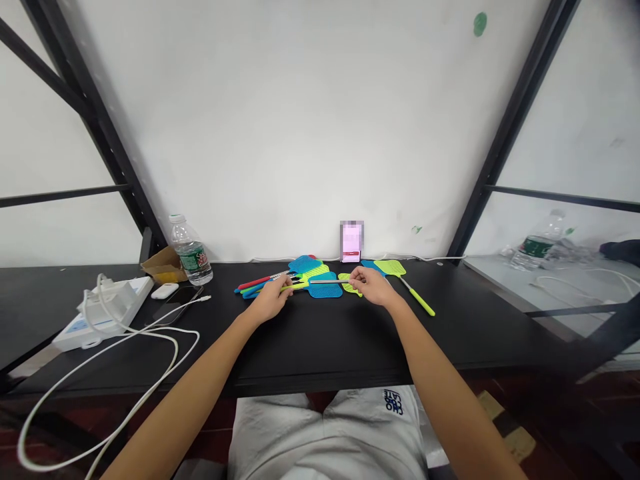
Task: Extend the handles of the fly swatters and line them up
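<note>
My left hand (pixel 273 299) is closed around the yellow-green handle of a fly swatter. Its thin metal rod (pixel 330 281) stretches across to my right hand (pixel 373 285), whose fingers pinch the far end. A yellow-green mesh head (pixel 345 279) shows by my right fingertips, partly hidden; whether it belongs to this rod I cannot tell. Under and behind the rod lie other swatters, with a blue head (pixel 325 289) and another blue head (pixel 304 264). Red, green and blue handles (pixel 256 283) stick out beyond my left hand.
To the right, a yellow-green swatter (pixel 423 301) lies over a blue one (pixel 371 265). A phone (pixel 352 241) leans on the wall. Leftward are a water bottle (pixel 193 257), a cardboard box (pixel 163 263), a white earphone case (pixel 165 291), a dark phone (pixel 177 307) and looping white cables (pixel 175 353).
</note>
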Demonstrator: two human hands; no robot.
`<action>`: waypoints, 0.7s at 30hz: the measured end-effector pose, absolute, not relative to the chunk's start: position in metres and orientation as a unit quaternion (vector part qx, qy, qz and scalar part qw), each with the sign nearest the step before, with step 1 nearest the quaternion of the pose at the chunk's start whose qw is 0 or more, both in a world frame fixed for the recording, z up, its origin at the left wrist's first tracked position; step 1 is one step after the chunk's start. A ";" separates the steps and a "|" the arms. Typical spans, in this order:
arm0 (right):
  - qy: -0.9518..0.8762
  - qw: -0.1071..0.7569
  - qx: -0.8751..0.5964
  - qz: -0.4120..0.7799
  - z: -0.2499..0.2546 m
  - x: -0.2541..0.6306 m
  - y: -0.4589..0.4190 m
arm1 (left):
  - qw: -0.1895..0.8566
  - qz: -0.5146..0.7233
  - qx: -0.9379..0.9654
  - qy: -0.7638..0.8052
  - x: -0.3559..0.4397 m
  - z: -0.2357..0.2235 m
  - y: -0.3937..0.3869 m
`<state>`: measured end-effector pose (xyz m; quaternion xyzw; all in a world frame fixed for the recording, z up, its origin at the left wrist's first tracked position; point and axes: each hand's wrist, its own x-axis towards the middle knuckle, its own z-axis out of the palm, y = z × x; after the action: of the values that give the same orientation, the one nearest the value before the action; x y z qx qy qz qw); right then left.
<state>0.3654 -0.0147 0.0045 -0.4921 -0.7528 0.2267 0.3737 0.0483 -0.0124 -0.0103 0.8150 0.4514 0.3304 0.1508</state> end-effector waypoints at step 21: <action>-0.776 0.321 -0.414 0.351 0.005 0.350 -0.025 | 0.216 0.321 0.829 0.403 0.070 -0.002 -0.034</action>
<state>0.3498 -0.0250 0.0047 -0.4137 -0.7761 0.3509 0.3215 0.0704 -0.0340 -0.0022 0.8291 0.4033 0.3210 0.2163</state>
